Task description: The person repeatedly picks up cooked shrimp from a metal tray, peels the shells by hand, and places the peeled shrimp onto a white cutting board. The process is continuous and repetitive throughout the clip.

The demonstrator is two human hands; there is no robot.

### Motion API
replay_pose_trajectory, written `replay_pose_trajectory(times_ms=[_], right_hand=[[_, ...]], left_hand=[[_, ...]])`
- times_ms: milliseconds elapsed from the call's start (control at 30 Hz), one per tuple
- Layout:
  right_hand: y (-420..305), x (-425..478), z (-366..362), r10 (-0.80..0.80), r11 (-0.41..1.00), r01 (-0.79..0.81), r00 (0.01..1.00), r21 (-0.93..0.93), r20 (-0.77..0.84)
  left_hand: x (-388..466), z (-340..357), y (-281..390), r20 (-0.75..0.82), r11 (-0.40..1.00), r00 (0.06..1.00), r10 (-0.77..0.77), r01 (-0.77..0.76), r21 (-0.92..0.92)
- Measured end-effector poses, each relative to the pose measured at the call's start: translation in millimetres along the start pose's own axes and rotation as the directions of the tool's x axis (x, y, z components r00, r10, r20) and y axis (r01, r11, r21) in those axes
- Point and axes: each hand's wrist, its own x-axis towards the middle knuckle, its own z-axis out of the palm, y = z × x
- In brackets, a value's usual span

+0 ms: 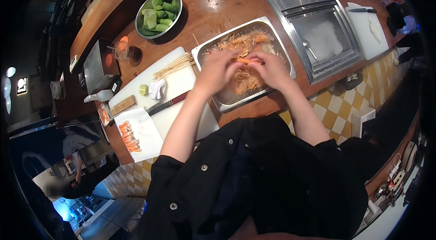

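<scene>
Both my hands meet over a stainless steel pan [290, 66] sunk with liquid and orange shrimp [246, 85], some with heads and long feelers. Between my fingertips is one orange shrimp [242, 60], held lengthwise just above the rest. My left hand [221, 66] grips its left end, and my right hand [267, 66] pinches its right end. The fingers hide part of it. To the left, a row of peeled shrimp [128, 136] lies on white paper [150, 134] at the near end of a white cutting board [184, 85].
On the board are wooden skewers [175, 65], a lime half [143, 89], a white cloth [157, 89], a bamboo mat [123, 105] and a dark-handled knife [168, 103]. A metal bowl [137, 30] of green vegetables stands behind. Rightward are an ice well [322, 40] and another board with a knife [362, 10].
</scene>
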Motion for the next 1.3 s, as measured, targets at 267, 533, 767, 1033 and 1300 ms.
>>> replay_pose_trajectory(times_ms=[267,533,767,1033,1300], right_hand=[[15,-23,19,0.008,0.999,-0.013,0.994,-0.049,-0.112],[32,-18,50,0.026,0.871,0.016,0.997,0.491,-0.078],[16,-15,48,-0.026,0.985,0.004,0.992,0.171,0.126],[12,-3,54,0.012,0.947,-0.009,1.000,0.321,-0.005],[26,10,52,0.091,0.877,-0.140,0.988,0.459,0.127]], left_hand=[[-24,34,5,0.008,0.989,0.997,-0.078,0.078,-0.125],[-40,27,-8,0.119,0.899,0.942,-0.314,0.335,-0.283],[-50,11,-19,0.184,0.745,0.893,-0.411,0.445,-0.497],[-52,22,-22,0.020,0.835,0.936,-0.351,0.323,-0.447],[-40,18,-17,-0.043,0.925,0.969,-0.243,0.218,-0.312]])
